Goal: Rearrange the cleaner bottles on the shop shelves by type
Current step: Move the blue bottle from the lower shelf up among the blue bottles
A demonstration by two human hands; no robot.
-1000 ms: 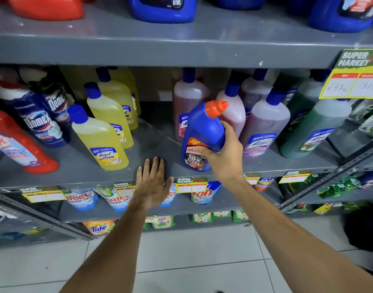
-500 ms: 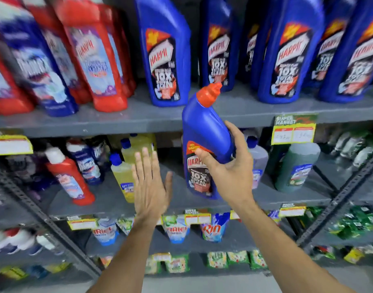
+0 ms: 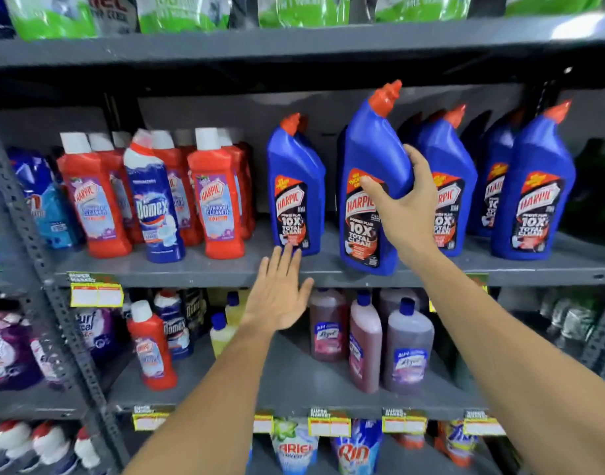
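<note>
My right hand (image 3: pixel 402 207) grips a blue Harpic bottle (image 3: pixel 369 173) with an orange cap, held tilted at the front edge of the upper grey shelf (image 3: pixel 225 269). It sits between another blue Harpic bottle (image 3: pixel 296 186) on its left and several more (image 3: pixel 530 190) on its right. My left hand (image 3: pixel 280 293) is flat with fingers spread, holding nothing, with its fingertips at the shelf's front edge by the left blue bottle. Red Harpic bathroom cleaner bottles (image 3: pixel 215 197) and a blue-white Domex bottle (image 3: pixel 155 204) stand further left.
The lower shelf (image 3: pixel 294 378) carries purple and pink Lizol bottles (image 3: pixel 409 347), yellow bottles (image 3: pixel 222 332), a red Harpic bottle (image 3: pixel 152 347) and Domex bottles. Green refill pouches (image 3: pixel 184 12) fill the top shelf. Detergent packs (image 3: pixel 296 447) sit at the bottom. A slotted upright post (image 3: pixel 30 234) stands left.
My right hand has lifted the blue Harpic bottle from the lower shelf up to the upper shelf's blue row. My left hand rose from the lower shelf edge to the upper one.
</note>
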